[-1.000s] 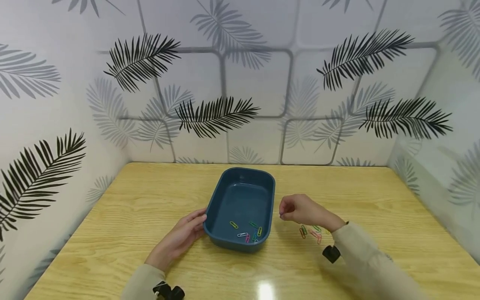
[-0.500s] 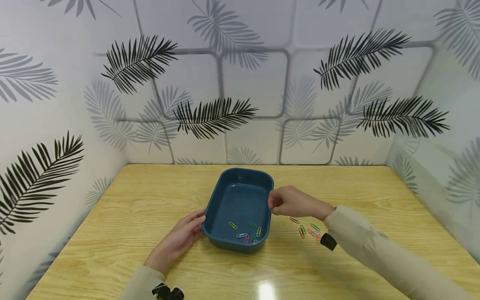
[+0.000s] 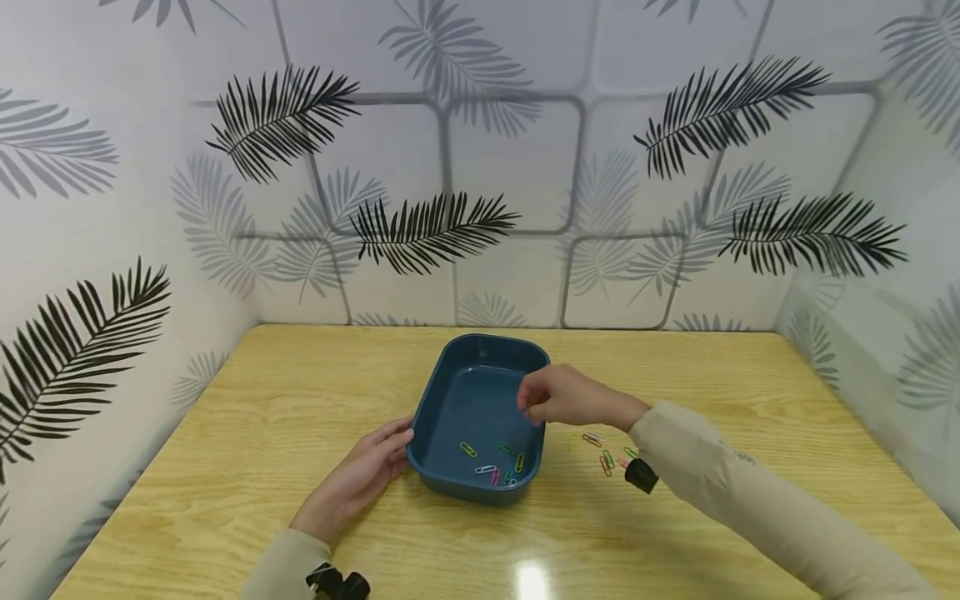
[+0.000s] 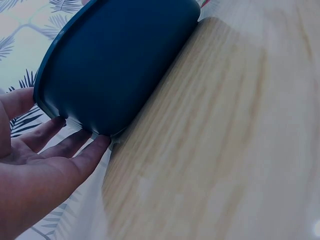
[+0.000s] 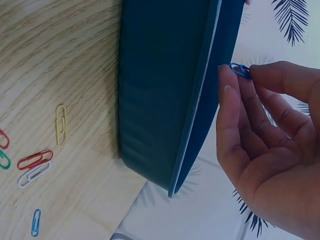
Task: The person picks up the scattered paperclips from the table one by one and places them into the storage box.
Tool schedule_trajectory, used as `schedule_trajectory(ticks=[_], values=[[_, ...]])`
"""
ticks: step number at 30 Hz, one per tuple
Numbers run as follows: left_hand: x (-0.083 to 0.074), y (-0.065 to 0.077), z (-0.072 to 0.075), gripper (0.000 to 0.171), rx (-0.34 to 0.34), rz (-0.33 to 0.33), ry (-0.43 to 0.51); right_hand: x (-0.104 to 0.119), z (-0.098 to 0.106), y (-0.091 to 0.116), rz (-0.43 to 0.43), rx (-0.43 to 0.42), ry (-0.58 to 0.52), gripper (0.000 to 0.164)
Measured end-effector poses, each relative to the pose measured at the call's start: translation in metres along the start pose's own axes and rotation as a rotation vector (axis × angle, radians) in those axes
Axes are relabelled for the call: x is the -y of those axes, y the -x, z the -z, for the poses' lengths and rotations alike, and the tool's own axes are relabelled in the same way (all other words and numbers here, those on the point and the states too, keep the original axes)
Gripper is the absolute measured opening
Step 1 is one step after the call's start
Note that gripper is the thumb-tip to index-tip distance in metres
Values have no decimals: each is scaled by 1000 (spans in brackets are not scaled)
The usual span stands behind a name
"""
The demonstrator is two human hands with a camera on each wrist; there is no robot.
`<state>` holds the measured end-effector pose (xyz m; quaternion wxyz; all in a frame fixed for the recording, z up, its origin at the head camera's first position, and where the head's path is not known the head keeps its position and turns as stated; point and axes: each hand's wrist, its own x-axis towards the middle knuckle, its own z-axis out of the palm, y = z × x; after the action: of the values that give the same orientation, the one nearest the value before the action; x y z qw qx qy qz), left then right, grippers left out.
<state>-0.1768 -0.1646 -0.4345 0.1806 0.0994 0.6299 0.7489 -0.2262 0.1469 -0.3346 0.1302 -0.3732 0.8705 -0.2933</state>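
Note:
A dark blue rectangular tray (image 3: 480, 496) rests on the wooden table, with several coloured paper clips (image 3: 485, 470) lying at its near end. My left hand (image 3: 363, 471) rests against the tray's left side, its fairly straight fingers (image 4: 92, 152) touching the outer wall and one digit at the rim. Over the tray's right rim is my right hand (image 3: 573, 396), pinching a blue paper clip (image 5: 240, 70) between thumb and fingertips. In the right wrist view that clip appears just beyond the tray's edge, above its inside.
Right of the tray, more loose paper clips lie on the table (image 3: 720, 375), among them a yellow clip (image 5: 61, 125), a red clip (image 5: 35, 160) and a white clip (image 5: 34, 175). The right forearm's sleeve (image 3: 742, 492) passes over part of that area. A leaf-patterned wall (image 3: 510, 283) stands behind the table.
My right hand has moved left and slightly away from me, from beside the tray to over its right rim, still pinching the blue paper clip. The left hand and tray have stayed put.

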Motion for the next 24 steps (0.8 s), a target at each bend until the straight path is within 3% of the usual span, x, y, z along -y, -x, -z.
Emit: schedule_trajectory(ticks=[24], values=[[0, 0, 0, 58, 10, -1, 0, 14, 7, -12, 0, 74, 33, 8]])
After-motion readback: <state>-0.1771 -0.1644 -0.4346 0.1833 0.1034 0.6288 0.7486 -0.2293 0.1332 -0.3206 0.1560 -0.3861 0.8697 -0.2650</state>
